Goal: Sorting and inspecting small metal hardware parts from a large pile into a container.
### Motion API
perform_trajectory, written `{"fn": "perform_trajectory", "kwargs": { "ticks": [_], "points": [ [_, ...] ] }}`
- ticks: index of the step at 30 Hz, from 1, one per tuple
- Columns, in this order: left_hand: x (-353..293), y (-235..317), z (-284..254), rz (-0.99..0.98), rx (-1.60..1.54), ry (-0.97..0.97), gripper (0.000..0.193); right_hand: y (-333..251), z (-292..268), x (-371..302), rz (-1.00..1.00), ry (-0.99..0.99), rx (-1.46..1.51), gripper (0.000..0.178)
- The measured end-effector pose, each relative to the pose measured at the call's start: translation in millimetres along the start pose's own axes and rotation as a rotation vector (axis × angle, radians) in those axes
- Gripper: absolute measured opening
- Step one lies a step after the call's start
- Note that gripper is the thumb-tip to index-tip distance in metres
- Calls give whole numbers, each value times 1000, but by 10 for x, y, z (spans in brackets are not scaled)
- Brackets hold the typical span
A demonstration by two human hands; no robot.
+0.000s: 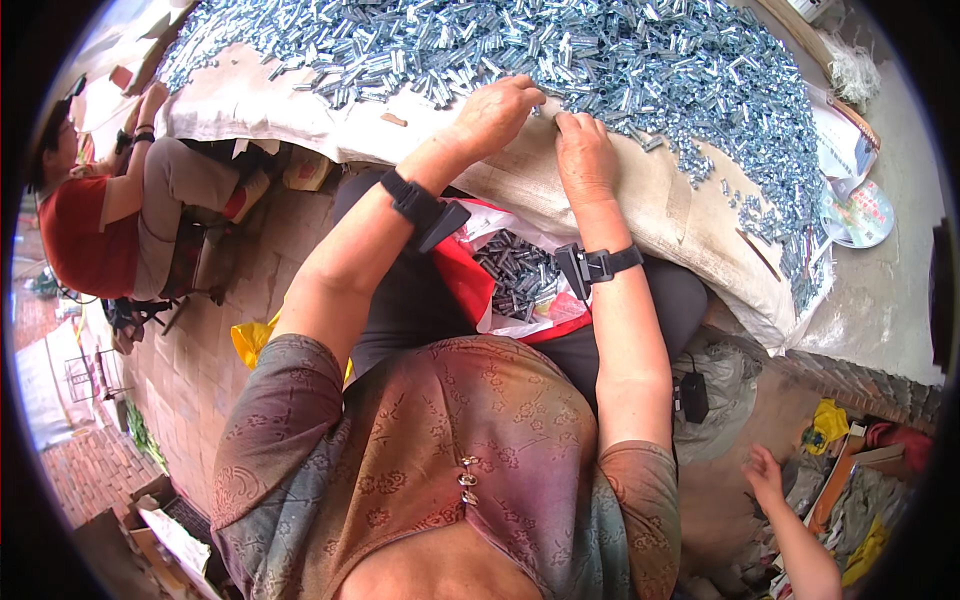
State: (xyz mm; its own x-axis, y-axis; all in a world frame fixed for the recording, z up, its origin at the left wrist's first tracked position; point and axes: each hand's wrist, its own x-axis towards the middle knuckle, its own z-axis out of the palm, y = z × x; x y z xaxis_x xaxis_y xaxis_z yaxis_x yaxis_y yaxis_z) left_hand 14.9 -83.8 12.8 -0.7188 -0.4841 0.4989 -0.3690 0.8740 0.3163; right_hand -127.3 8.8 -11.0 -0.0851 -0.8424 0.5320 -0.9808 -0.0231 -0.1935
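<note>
A wide heap of small silvery-blue metal tubes (600, 60) covers the pale cloth (400, 125) on the work surface ahead of me. My left hand (497, 115) and my right hand (585, 150) meet at the heap's near edge. The fingers of both are bent into a pinch, fingertips close together. Whatever lies between them is too small to make out. Below my wrists, a red and white bag (455, 275) sits open in my lap, with darker metal pieces (515, 270) inside. Each wrist wears a black strap with a small device.
At the left, a person in a red top (100, 215) sits by the same heap. Another person's hand (765, 478) reaches in at the lower right, near boxes and yellow bags. A round printed disc-shaped item (858, 215) lies right of the cloth. A yellow bag (252, 340) shows beside my left arm.
</note>
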Motion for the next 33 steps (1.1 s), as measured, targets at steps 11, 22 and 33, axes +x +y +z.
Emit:
{"fn": "perform_trajectory", "kwargs": {
  "ticks": [11, 22, 33],
  "points": [
    [-8, 54, 21, 134, 160, -98, 12, 112, -107, -212, 52, 85, 95, 16],
    [-369, 281, -47, -175, -515, -114, 16, -81, -283, -428, 600, 74, 1156, 10],
    [-461, 491, -121, -271, -763, -143, 15, -184, -346, -535, 657, 58, 1351, 17]
  ]
}}
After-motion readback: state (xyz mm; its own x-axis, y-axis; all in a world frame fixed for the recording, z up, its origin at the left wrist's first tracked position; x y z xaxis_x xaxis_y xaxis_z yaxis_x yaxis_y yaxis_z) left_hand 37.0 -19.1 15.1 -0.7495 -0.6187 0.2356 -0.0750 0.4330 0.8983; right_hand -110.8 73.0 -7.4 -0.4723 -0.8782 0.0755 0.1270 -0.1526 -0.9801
